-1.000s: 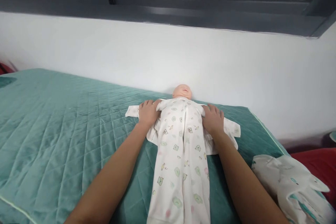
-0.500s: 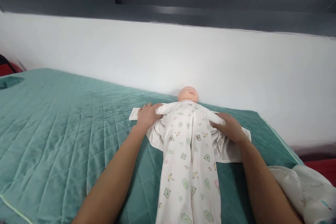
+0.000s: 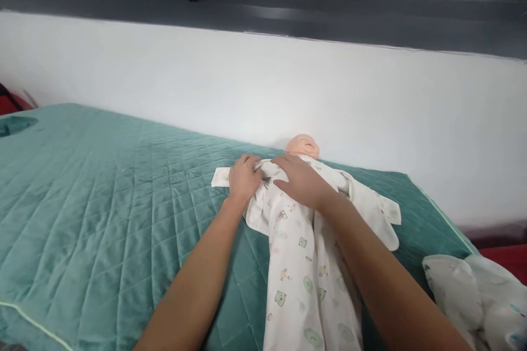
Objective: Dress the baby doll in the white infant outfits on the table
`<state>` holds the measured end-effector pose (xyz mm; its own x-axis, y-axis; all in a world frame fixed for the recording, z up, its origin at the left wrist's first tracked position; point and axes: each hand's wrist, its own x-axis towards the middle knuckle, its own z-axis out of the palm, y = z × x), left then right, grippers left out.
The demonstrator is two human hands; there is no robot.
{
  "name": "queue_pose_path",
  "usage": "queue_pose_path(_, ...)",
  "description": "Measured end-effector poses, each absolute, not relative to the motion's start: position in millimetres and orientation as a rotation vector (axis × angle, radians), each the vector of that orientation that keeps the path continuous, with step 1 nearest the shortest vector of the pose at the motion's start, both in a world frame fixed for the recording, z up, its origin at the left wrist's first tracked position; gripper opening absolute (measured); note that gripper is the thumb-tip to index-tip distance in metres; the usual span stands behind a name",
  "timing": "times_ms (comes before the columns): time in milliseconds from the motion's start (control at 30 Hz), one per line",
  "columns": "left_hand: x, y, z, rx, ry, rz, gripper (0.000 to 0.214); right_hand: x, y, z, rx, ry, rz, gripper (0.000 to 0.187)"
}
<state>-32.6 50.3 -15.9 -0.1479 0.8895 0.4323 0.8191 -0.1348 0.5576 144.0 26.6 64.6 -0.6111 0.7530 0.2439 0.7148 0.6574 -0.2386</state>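
A baby doll (image 3: 303, 146) lies on its back on a green quilted mattress (image 3: 102, 203), head against the white wall. It wears a white romper (image 3: 302, 263) printed with small green animals. My left hand (image 3: 244, 180) grips the fabric at the doll's shoulder on the left side, fingers curled into it. My right hand (image 3: 301, 181) lies flat across the doll's chest, fingers pointing left toward my left hand. The romper's right sleeve (image 3: 379, 214) lies spread on the mattress.
A second bundle of white printed cloth (image 3: 473, 290) sits at the mattress's right end. A white wall (image 3: 370, 109) runs behind the doll under a dark window frame (image 3: 329, 11). Red fabric (image 3: 506, 258) shows at the far right.
My right hand left the right sleeve and crossed over onto the doll's chest. My left hand stayed at the left shoulder. The view shifted slightly left.
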Motion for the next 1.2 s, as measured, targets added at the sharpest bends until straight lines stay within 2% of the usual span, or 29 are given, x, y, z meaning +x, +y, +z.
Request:
queue_pose_path(100,-32.6,49.7,-15.9,1.955,2.07,1.173,0.031,112.6,51.6,57.3,-1.318,-2.76,-0.045,0.026)
queue_pose_path(267,-32.1,51.7,-16.0,1.942,2.109,1.133,0.024,87.0,78.3,45.4,-1.372,-2.877,-0.12,0.027)
queue_pose_path(467,-33.7,52.5,-14.8,1.952,2.131,1.039,0.03,81.4,88.9,45.4,-1.412,-2.971,-0.105,0.022)
queue_pose_path(667,-36.9,49.1,-10.2,1.957,2.149,0.978,0.039,99.9,87.5,65.5,-1.391,-3.018,-0.158,0.037)
queue_pose_path(967,-44.9,50.7,-16.2,1.843,2.198,0.77,0.044,128.4,78.7,92.4,-1.506,-2.98,-0.393,0.032)
queue_pose_path(1200,-46.6,50.1,-21.5,1.823,2.218,0.709,0.038,141.2,79.2,99.3,-1.489,-2.952,-0.213,0.035)
